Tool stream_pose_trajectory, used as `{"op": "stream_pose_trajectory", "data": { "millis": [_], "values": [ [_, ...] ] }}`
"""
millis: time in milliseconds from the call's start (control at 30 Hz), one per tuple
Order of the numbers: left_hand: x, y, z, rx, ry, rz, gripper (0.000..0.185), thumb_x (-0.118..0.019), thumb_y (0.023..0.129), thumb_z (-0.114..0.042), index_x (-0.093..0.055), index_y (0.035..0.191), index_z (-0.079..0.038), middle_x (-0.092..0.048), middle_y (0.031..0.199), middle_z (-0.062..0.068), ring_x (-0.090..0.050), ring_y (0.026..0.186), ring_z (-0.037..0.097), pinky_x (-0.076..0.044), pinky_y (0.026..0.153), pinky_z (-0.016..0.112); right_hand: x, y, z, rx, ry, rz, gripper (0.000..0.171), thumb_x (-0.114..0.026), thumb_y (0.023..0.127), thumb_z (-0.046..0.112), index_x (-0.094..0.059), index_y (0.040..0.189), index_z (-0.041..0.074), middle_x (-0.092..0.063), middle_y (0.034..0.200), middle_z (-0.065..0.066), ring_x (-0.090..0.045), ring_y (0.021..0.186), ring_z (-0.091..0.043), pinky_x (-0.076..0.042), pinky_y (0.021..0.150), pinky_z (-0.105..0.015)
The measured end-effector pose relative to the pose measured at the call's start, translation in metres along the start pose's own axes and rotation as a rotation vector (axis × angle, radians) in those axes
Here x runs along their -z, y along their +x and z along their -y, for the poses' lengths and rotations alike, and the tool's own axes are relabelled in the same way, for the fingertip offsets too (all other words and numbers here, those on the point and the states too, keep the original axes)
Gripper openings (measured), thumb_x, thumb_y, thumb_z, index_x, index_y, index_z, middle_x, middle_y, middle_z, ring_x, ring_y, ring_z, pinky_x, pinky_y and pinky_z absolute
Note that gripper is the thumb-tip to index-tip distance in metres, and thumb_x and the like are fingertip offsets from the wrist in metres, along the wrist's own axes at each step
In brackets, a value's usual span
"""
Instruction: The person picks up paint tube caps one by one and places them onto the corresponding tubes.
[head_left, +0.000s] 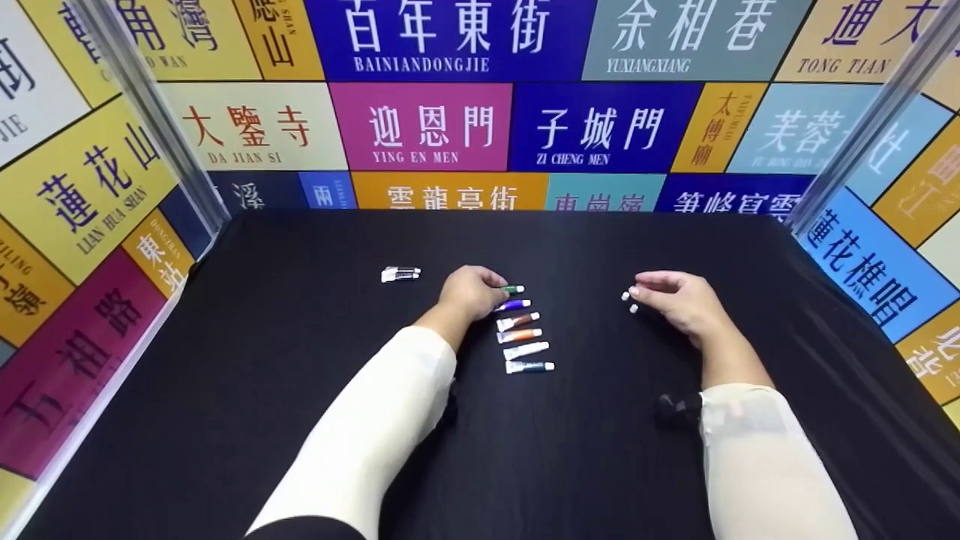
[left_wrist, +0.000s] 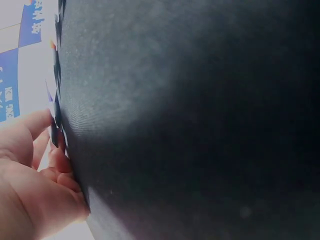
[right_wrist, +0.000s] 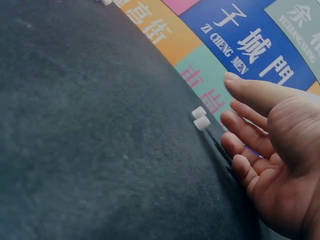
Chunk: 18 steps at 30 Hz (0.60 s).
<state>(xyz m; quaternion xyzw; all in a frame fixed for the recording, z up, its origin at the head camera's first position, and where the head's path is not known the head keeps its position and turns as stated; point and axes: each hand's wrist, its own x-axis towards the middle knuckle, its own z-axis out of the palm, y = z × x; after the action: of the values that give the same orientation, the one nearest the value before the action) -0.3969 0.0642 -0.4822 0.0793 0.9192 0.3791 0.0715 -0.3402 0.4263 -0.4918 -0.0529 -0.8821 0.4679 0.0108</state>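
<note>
My left hand (head_left: 472, 292) pinches a small green paint tube (head_left: 513, 289) with a white cap at the far end of a column of tubes. Below it lie a blue-violet tube (head_left: 515, 305), a brown tube (head_left: 519, 322), an orange tube (head_left: 520, 336) and others, white caps pointing right. In the left wrist view, the left hand's fingers (left_wrist: 42, 125) are at the near end of the row. My right hand (head_left: 679, 300) is loosely curled and holds nothing, just right of two small white caps (right_wrist: 201, 123); in the right wrist view the caps lie apart from its fingertips.
Two more tubes (head_left: 401, 274) lie side by side to the left of the left hand. A black cloth (head_left: 585, 435) covers the table. Printed panels (head_left: 420, 127) stand behind it and along both sides, with clear posts (head_left: 862, 120) at the corners.
</note>
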Motion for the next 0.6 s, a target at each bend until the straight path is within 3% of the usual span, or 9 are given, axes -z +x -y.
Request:
{"op": "stream_pose_trajectory", "data": {
  "millis": [267,467,600],
  "values": [
    [-0.0026,0.0021,-0.0016,0.042,0.045,0.011,0.015,-0.078,0.096,-0.03,-0.085,0.108,-0.024,-0.081,0.112,-0.004,-0.07,0.114,0.021,-0.052,0.107,0.037,0.002,-0.0002,-0.009,0.039,-0.014,0.092,0.054,-0.089,0.089,0.033,-0.074,0.132,0.004,-0.082,0.113,0.004,-0.07,0.091,0.007,-0.055,0.082,-0.01],
    [-0.0018,0.0007,-0.0029,0.049,0.04,0.012,0.017,-0.079,0.094,-0.029,-0.085,0.109,-0.023,-0.082,0.112,-0.004,-0.07,0.113,0.021,-0.052,0.107,0.038,-0.0004,-0.0008,-0.0103,0.076,-0.178,0.092,0.045,-0.088,0.089,0.034,-0.079,0.126,0.011,-0.079,0.12,-0.009,-0.065,0.095,0.0,-0.049,0.082,-0.011],
    [-0.0016,0.0018,-0.0023,0.065,0.03,0.014,0.02,-0.08,0.093,-0.031,-0.084,0.111,-0.024,-0.081,0.114,-0.004,-0.07,0.114,0.021,-0.052,0.108,0.039,0.0,0.0001,-0.0104,0.115,-0.267,0.099,0.039,-0.086,0.091,0.035,-0.08,0.125,0.016,-0.077,0.125,-0.01,-0.062,0.099,-0.005,-0.046,0.084,-0.012]
  ]
}}
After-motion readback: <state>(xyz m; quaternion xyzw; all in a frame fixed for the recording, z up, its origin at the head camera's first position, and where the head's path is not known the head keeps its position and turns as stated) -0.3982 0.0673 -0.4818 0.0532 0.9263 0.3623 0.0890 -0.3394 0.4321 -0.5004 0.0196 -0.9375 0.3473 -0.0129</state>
